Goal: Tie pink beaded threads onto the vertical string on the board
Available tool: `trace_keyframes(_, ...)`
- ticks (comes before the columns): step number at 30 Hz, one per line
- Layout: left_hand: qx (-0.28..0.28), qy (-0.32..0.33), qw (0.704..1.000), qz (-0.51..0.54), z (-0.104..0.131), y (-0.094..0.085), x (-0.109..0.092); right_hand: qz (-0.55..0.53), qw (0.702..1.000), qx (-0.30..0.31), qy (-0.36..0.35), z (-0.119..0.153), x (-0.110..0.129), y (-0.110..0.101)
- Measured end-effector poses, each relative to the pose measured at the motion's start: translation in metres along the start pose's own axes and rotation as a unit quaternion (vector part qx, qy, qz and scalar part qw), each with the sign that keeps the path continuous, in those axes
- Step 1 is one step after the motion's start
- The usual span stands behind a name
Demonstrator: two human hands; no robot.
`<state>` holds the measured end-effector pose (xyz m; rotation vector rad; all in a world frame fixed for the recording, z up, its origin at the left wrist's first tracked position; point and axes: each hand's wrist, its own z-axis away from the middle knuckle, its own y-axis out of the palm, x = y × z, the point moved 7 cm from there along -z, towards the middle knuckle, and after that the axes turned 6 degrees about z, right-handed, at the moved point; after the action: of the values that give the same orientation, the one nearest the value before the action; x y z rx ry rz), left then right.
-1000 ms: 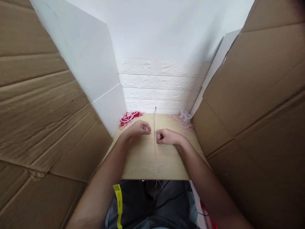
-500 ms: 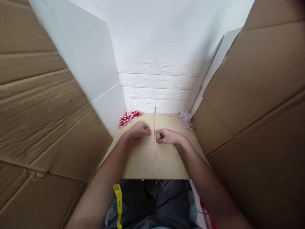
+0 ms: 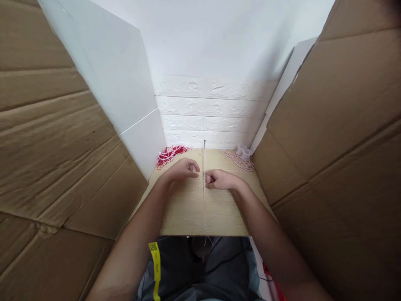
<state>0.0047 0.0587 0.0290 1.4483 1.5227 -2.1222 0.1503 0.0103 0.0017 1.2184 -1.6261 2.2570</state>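
- Narrow pale wood-grain surface (image 3: pixel 184 209) hemmed in by tall brown corrugated cardboard walls (image 3: pixel 56 138) left and right, with white panels and a white embossed brick-pattern wall (image 3: pixel 213 113) at the far end.
- Open room only down the middle; near edge of the surface ends just above dark trousers with a yellow tag (image 3: pixel 156 267).
- Thin pale cord (image 3: pixel 204 205) stretched taut along the centre of the surface, long axis running near to far, far end at a small dark upright pin (image 3: pixel 204 143), near end hanging frayed over the near edge.
- Left hand (image 3: pixel 181 170) just left of the cord, fingers curled, thumb and forefinger pinched at the cord; actual grip too small to tell.
- Right hand (image 3: pixel 221 179) just right of the cord, closed in a loose fist, fingertips pinching at the cord beside a small knotted stretch.
- Tangled red-and-white string pile (image 3: pixel 169 154) at the far left corner.
- Loose pale pink string pile (image 3: pixel 239 161) at the far right, beside small clear plastic cups (image 3: pixel 244 152).
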Motion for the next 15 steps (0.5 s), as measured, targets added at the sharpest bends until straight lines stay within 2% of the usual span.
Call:
trace_keyframes(2, 0.066, 0.029, 0.997, 0.014, 0.000, 0.017, -0.009, 0.001, 1.000, 0.003, 0.004, 0.000, -0.001, 0.001)
trace_keyframes(5, 0.103, 0.058, 0.993, 0.004, -0.002, 0.030, -0.013, 0.004, 1.000, 0.001, 0.006, -0.002, -0.004, 0.001)
trace_keyframes(7, 0.103, 0.050, 0.993, -0.004, -0.003, 0.030, -0.010, 0.004, 1.000, -0.002, 0.001, -0.002, -0.005, 0.001)
trace_keyframes(10, 0.062, 0.006, 0.998, 0.000, -0.004, 0.018, -0.002, 0.006, 1.000, -0.005, -0.006, -0.002, -0.004, 0.001)
trace_keyframes(15, -0.045, -0.060, 0.997, 0.027, -0.002, -0.008, 0.015, 0.006, 1.000, -0.012, -0.003, -0.001, -0.003, 0.000)
